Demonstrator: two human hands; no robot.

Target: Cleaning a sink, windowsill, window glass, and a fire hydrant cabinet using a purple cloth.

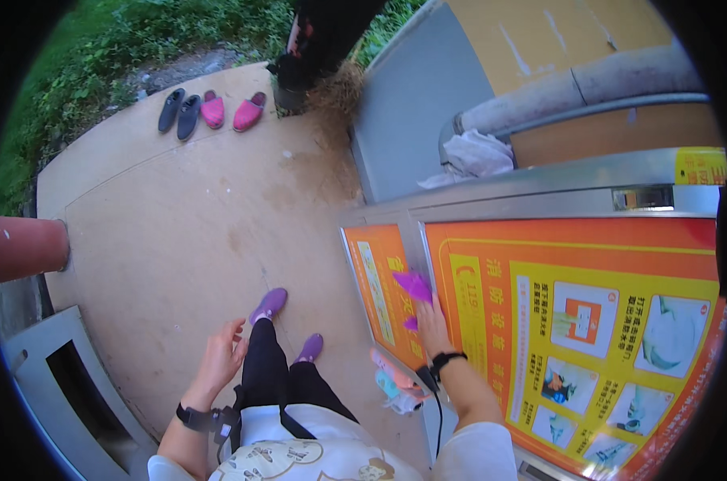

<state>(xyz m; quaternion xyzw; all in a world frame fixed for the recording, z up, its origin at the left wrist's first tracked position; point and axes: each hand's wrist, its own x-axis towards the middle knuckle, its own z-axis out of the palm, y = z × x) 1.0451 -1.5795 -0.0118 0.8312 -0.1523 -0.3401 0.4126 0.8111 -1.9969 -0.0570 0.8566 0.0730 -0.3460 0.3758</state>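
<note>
My right hand [431, 324] presses a purple cloth [414, 286] against the metal frame strip between two orange panels of a fire-equipment cabinet [499, 246]. Cloth shows on both sides of the fingers, and the palm is turned away from view. The larger orange panel [487, 415] bears writing and instruction pictures; the smaller panel [358, 233] lies beyond the strip. My left hand [221, 356] hangs over the floor beside my leg. It holds nothing, and its fingers are loosely curled and apart. Both wrists wear black straps with small devices.
Dark shoes [188, 118] and pink slippers [212, 110] stand at the floor's far edge. A red pipe [30, 249] and a grey metal door [45, 349] are on the left. White cloth [478, 154] hangs by a pipe [580, 81]. Colourful items [393, 385] sit below my right arm.
</note>
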